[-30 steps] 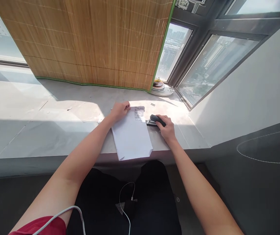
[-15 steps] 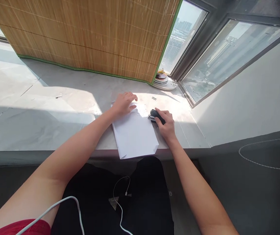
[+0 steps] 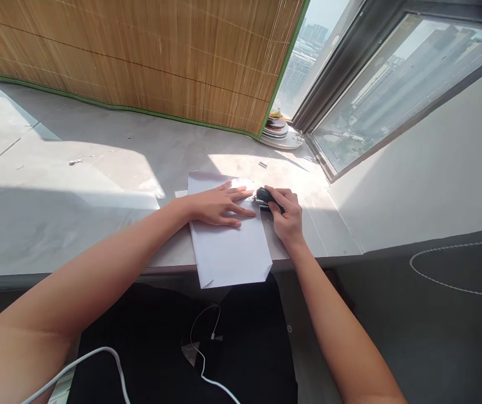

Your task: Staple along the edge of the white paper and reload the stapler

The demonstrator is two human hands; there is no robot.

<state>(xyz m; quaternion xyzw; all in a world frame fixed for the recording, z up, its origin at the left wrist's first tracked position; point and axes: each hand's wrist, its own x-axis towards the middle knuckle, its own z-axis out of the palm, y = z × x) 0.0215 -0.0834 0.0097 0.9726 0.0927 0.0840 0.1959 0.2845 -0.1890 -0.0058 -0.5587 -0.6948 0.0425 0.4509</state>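
Note:
White paper [image 3: 232,252] lies on the window ledge, its lower end jutting past the front edge and its bottom corners folded. My left hand [image 3: 224,206] rests on it with fingers spread, pressing it flat. My right hand [image 3: 288,216] grips a black stapler [image 3: 269,197], whose front end meets the paper's right edge near my left fingertips. Whether the stapler's jaws are around the paper I cannot tell. Small dark specks or bits show on the paper near the stapler, partly washed out by sunlight.
Two strips of staples [image 3: 262,164] lie beyond the stapler. Small scraps [image 3: 75,161] are at left. A bamboo blind [image 3: 139,50] hangs along the back. Stacked plates [image 3: 275,132] stand in the window corner. A white cable [image 3: 203,359] crosses my lap.
My left hand has come down and flattened onto the paper, its fingers now pointing at the stapler. The paper has slid slightly toward me. My right hand keeps hold of the stapler.

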